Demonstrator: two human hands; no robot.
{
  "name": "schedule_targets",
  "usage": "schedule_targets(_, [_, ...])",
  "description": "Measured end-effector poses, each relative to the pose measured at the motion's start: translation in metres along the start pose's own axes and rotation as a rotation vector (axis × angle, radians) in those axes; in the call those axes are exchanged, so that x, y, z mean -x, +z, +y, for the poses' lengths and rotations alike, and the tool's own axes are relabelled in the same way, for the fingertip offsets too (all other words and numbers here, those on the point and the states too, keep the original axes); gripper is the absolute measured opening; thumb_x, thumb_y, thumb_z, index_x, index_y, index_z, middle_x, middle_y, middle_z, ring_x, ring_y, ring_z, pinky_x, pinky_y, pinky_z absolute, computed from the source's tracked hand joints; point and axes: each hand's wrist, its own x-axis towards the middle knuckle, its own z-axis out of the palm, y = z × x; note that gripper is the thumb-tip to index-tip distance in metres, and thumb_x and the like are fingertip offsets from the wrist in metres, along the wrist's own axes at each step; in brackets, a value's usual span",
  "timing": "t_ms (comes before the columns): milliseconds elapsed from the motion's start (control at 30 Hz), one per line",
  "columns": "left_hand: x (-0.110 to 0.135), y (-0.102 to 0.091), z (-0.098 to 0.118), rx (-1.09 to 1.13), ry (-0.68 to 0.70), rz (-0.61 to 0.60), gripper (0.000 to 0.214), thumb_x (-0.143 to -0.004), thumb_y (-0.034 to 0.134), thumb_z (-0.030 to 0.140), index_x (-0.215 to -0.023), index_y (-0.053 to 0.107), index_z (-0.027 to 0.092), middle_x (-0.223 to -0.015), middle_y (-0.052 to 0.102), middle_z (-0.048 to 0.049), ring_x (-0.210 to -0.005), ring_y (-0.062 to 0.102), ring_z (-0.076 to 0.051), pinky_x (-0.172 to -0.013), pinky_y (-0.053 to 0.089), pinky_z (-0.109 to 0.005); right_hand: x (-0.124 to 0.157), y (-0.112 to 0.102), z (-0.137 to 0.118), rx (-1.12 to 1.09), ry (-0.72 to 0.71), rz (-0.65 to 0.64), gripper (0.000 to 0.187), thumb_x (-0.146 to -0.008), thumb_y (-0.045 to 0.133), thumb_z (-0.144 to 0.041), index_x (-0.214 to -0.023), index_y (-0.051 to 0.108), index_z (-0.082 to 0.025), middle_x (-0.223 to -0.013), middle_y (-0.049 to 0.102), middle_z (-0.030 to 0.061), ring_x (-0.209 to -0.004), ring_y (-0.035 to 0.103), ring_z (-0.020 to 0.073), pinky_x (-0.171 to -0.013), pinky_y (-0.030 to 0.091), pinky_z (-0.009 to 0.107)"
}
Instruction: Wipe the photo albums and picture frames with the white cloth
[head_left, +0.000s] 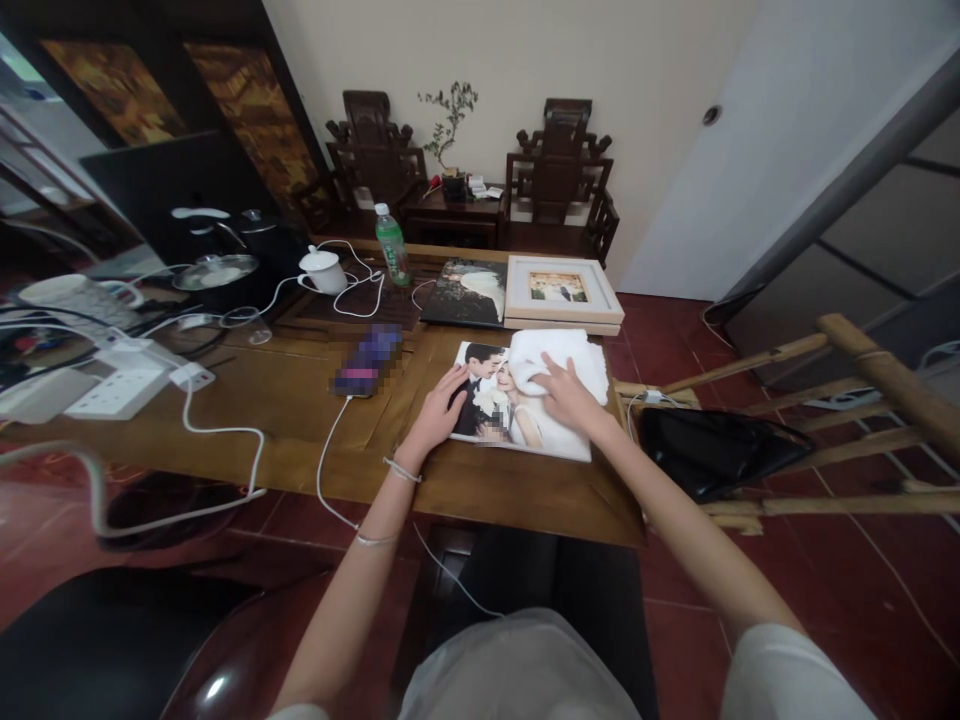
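A photo panel (491,400) of a couple in wedding clothes lies flat near the front edge of the wooden table. My left hand (439,410) rests on its left edge, fingers stretched out and holding nothing. On the panel's upper right, my right hand (568,398) presses down on a bunched white towel (596,365), its fingers bent over the folds. The towel covers the panel's top right corner.
Behind the panel lie a dark photo panel (465,292) and light wooden frames (562,290). A phone (367,360) on a cable, a green bottle (393,245), a lidded white cup (322,270) and a power strip (124,385) stand leftward. A bamboo rack (795,365) is at right.
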Motion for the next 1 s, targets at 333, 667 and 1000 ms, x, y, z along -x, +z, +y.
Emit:
schedule_targets(333, [0.001,-0.001,0.002,-0.004,-0.001,-0.005,0.042,-0.093,0.039,0.030,-0.130,0.053,0.016,-0.141,0.047,-0.0108,-0.136,0.035,-0.021,-0.114,0.026,-0.043,0.087,0.005,-0.068,0.015,-0.093,-0.074,0.052,-0.064,0.039,0.005,-0.103,0.066,-0.016,-0.146,0.039,0.0103,-0.140,0.016,0.0371,-0.104,0.013,0.073])
schedule_targets(667, [0.001,0.000,0.000,-0.022,-0.004,-0.002,0.041,-0.093,0.039,0.030,-0.129,0.054,0.018,-0.141,0.047,-0.0090,-0.136,0.036,-0.020,-0.115,0.026,-0.042,0.073,0.003,-0.065,-0.039,-0.114,-0.073,0.055,-0.064,0.038,0.005,-0.107,0.065,-0.018,-0.144,0.044,0.0073,-0.140,0.020,0.0337,-0.106,0.014,0.070])
schedule_targets(1000, [0.000,-0.001,0.000,-0.003,-0.010,0.001,0.041,-0.092,0.040,0.031,-0.128,0.055,0.017,-0.140,0.049,-0.0100,-0.136,0.037,-0.021,-0.114,0.027,-0.044,-0.016,-0.001,0.000,-0.025,0.031,-0.010,0.058,-0.069,0.036,0.004,-0.120,0.058,-0.013,-0.135,0.051,0.0175,-0.139,0.024,0.0282,-0.108,0.016,0.062])
